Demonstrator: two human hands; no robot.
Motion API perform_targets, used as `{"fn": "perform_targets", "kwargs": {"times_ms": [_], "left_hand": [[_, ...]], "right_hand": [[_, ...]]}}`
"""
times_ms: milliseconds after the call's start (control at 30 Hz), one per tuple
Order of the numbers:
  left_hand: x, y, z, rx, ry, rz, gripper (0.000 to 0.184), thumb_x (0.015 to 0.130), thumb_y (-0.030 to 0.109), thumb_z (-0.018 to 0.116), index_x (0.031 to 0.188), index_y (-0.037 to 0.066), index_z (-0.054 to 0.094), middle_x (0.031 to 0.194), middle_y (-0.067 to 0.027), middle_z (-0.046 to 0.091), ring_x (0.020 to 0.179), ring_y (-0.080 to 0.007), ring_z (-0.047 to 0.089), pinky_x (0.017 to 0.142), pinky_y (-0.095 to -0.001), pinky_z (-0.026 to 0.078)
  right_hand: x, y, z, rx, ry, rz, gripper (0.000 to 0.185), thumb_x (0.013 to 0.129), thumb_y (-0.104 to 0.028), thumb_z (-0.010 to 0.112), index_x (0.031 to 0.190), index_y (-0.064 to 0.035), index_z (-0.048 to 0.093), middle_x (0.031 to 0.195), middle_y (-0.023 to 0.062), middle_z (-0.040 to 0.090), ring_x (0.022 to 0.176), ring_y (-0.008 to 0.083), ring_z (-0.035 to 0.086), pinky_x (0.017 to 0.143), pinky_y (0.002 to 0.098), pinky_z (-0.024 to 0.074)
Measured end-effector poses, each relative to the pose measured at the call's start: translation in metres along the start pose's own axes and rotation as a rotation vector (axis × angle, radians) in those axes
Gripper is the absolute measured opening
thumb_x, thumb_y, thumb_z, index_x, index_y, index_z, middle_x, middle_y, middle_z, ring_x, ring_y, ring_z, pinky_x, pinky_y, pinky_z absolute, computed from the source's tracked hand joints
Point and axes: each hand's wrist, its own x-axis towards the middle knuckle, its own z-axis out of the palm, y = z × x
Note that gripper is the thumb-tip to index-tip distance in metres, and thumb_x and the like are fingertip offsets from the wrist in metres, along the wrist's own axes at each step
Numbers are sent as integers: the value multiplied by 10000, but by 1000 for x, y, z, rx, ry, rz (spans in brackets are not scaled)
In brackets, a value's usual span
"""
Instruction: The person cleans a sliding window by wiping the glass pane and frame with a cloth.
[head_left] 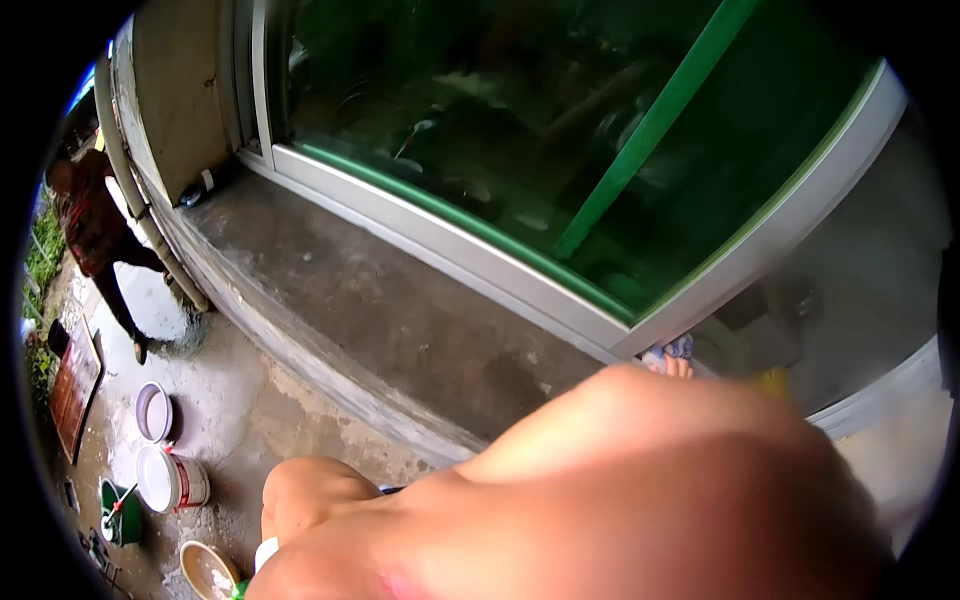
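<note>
Fingers of what looks like my right hand (682, 367) show at the lower corner of the silver window frame (470, 255). They are pressed against a purple and white cloth (683, 346). The rest of that hand is hidden behind a large, blurred stretch of my bare skin (640, 470) in the foreground. Just right of the fingers is a blurred yellow patch (770, 381) whose kind I cannot make out. Dark green glass (500, 120) with a green strip fills the frame above. My left hand does not show.
A concrete ledge (350, 290) runs below the window. On the wet ground at left stand a purple basin (154, 412), a white bucket (185, 480), a green bucket (125, 520) and a tan basin (205, 570). Another person (95, 220) is bent over beside a pipe (140, 200).
</note>
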Motion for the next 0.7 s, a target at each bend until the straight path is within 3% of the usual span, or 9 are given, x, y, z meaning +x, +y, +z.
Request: {"fn": "perform_targets", "kwargs": {"times_ms": [100,133,167,267,367,533,633,667,700], "left_hand": [[17,28,-32,237,-186,28,192,980,271,543,914,97,585,1002,-116,630,1060,-272,523,1002,-433,417],[19,42,-50,392,-223,28,185,979,269,550,914,99,582,996,-113,633,1051,-273,527,997,-434,423],[14,63,-61,598,-136,-117,383,969,302,469,1133,39,694,1065,-169,653,1108,-314,553,1041,-478,374],[6,72,-151,1214,-148,-237,351,831,131,657,1172,51,663,1143,-119,623,1105,-296,534,998,-407,388],[-28,66,-236,1365,62,-438,373,856,81,637,1225,52,591,1072,-108,643,1055,-297,543,963,-395,410],[-71,93,-289,1625,43,-402,496,833,34,656,1306,45,507,1086,-110,623,1065,-307,534,951,-413,421],[-82,109,-320,1709,117,-391,513,820,15,662,1307,32,500,1098,-115,611,1076,-316,526,947,-415,424],[-85,113,-326,1735,117,-392,516,814,15,665,1302,13,498,1094,-128,606,1067,-331,520,938,-425,424],[-91,118,-331,1735,102,-418,516,814,15,665,1302,13,498,1094,-128,606,1067,-331,520,938,-425,424]], "right_hand": [[-4,42,23,152,150,141,278,938,-229,574,1101,-5,601,1025,140,622,969,366,568,884,439,431],[-6,36,18,332,292,285,267,961,-228,555,1082,8,592,1008,126,628,938,309,580,850,405,445],[-6,19,6,523,407,426,264,985,-227,537,1063,21,583,991,112,635,907,253,593,817,370,459],[38,-61,-83,869,194,403,190,997,-160,500,1064,3,572,957,28,582,885,93,512,812,262,440],[100,-145,-133,987,230,235,171,985,-145,530,1092,-18,572,989,3,588,924,82,527,839,246,447],[273,-262,-315,673,616,-409,193,982,-170,583,1107,-24,602,984,-8,626,904,69,571,786,238,476],[363,-320,-436,-249,1341,-487,439,969,-428,538,1179,-47,595,1077,203,692,902,402,648,795,419,509],[330,-374,-440,-214,1286,-429,363,945,-291,574,1227,-62,572,1213,208,616,1122,385,582,928,406,471],[338,-380,-454,-219,1266,-411,363,945,-291,574,1227,-62,572,1213,208,616,1122,385,582,928,406,471]]}}
